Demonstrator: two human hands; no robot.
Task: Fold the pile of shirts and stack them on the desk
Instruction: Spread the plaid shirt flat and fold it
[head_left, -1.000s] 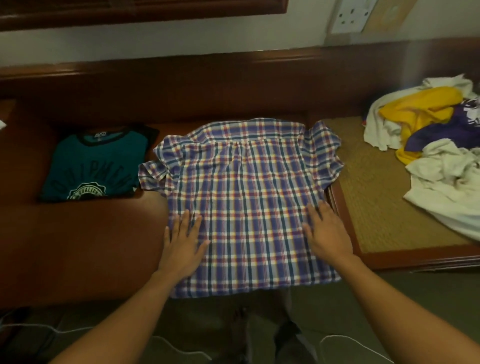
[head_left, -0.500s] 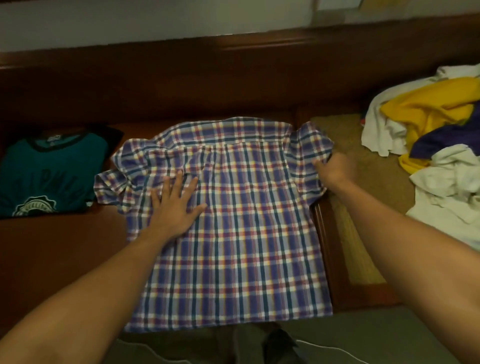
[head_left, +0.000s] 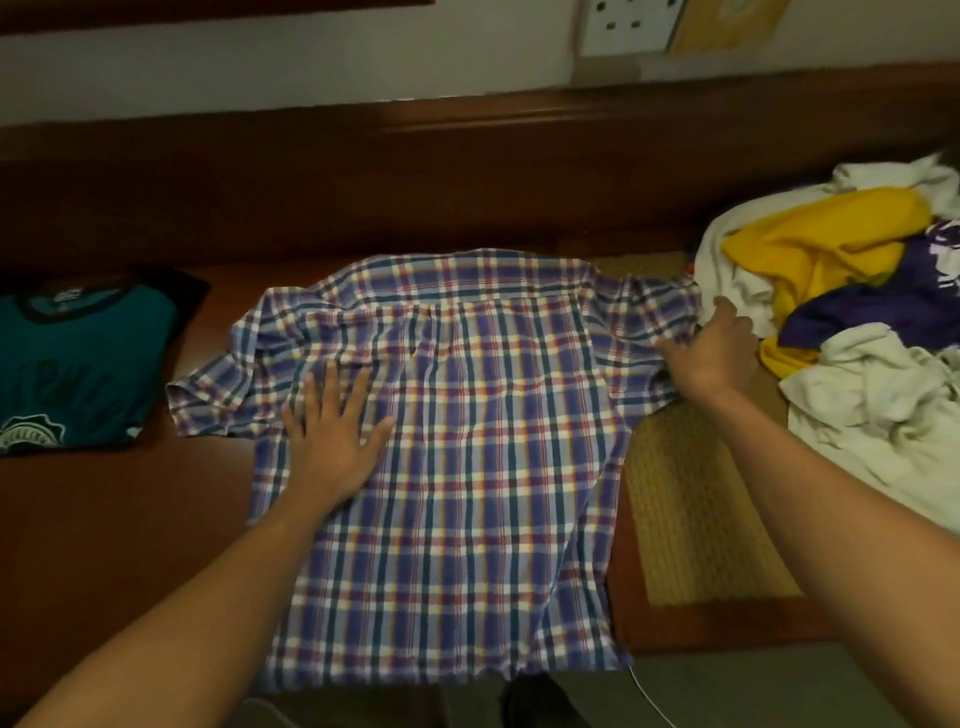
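The plaid shirt (head_left: 493, 441) lies flat on the desk (head_left: 130, 519), collar far, hem near, long axis running near to far. The left hand (head_left: 332, 436) presses it with straight fingers. The right hand (head_left: 717, 348) grips the right sleeve (head_left: 649, 306), just beside the pile (head_left: 857, 312). A folded teal shirt (head_left: 78, 353) lies left, apart.

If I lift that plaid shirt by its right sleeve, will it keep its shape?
Probably not: the blue plaid fabric shirt bunches and wrinkles where the right hand grips its sleeve. Likely light; the flat left hand alone seems to pin it.
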